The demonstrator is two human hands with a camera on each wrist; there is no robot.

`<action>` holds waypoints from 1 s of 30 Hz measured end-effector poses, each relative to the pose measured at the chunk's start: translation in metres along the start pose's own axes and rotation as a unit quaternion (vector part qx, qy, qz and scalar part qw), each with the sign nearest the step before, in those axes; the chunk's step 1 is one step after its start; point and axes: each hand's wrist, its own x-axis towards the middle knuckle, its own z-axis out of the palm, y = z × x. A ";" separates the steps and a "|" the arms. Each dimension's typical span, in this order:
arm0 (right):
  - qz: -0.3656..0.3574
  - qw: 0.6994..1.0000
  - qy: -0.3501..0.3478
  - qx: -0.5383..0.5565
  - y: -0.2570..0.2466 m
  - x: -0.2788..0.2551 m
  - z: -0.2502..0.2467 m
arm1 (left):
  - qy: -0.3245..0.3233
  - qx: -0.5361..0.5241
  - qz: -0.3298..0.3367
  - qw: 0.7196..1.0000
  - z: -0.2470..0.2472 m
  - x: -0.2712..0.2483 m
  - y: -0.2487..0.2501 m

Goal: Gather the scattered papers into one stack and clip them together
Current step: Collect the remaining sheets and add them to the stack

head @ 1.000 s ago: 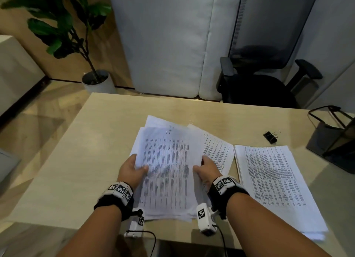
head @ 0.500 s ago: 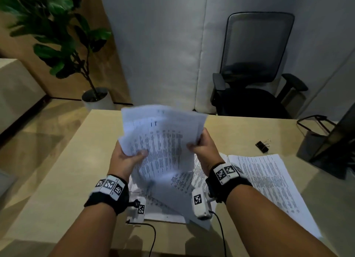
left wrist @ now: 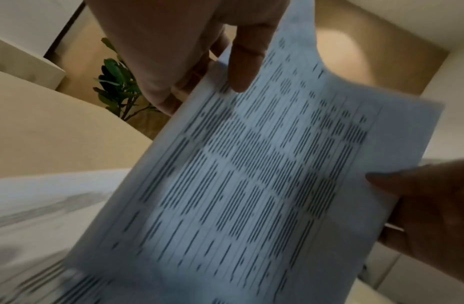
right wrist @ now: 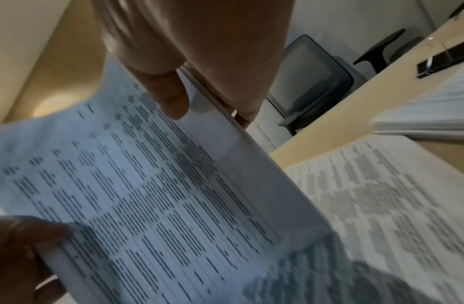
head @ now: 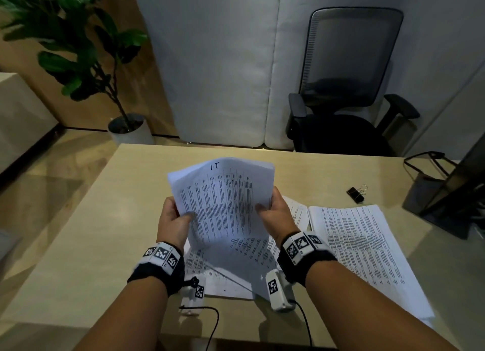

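A bundle of printed sheets point(head: 223, 201) stands upright above the desk, its lower edge down among the loose sheets point(head: 244, 266) lying under it. My left hand point(head: 175, 217) grips its left edge with the thumb on the front, and my right hand point(head: 273, 209) grips the right edge the same way. The wrist views show the same bundle point(left wrist: 251, 185) point(right wrist: 147, 195) with a thumb over the print and fingers behind. A thicker stack of printed pages point(head: 362, 253) lies flat to the right. A black binder clip point(head: 355, 193) sits on the desk beyond that stack.
The wooden desk point(head: 91, 232) has bare surface on its left half. A dark monitor base and a wire holder point(head: 441, 190) stand at the right edge. A black office chair point(head: 343, 101) and a potted plant point(head: 126, 125) stand beyond the far edge.
Both hands have lifted the bundle from flat on the desk to upright, then squared its fanned sheets and lowered it a little.
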 end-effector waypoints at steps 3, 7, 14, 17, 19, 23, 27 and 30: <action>0.015 0.997 -0.005 -0.074 0.028 -0.003 0.000 | -0.032 0.092 -0.029 0.995 0.000 -0.004 -0.028; 0.023 0.993 0.029 -0.113 0.046 0.000 -0.009 | -0.041 0.205 -0.013 0.978 0.005 -0.008 -0.039; 0.053 0.974 0.146 -0.166 0.050 0.005 -0.057 | -0.125 0.222 -0.016 0.967 0.052 -0.027 -0.016; 0.099 0.956 0.189 -0.201 0.066 -0.006 -0.088 | -0.202 0.278 0.005 0.939 0.079 -0.039 -0.030; 0.131 0.947 0.206 -0.210 0.077 -0.016 -0.112 | -0.240 0.301 0.011 0.923 0.099 -0.048 -0.041; 0.166 0.929 0.245 -0.220 0.096 -0.034 -0.160 | -0.304 0.314 0.010 0.899 0.142 -0.070 -0.060; 0.193 0.916 0.283 -0.209 0.109 -0.054 -0.201 | -0.349 0.341 0.032 0.872 0.181 -0.088 -0.069; 0.188 0.912 0.289 -0.222 0.124 -0.062 -0.228 | -0.381 0.363 0.049 0.849 0.206 -0.099 -0.078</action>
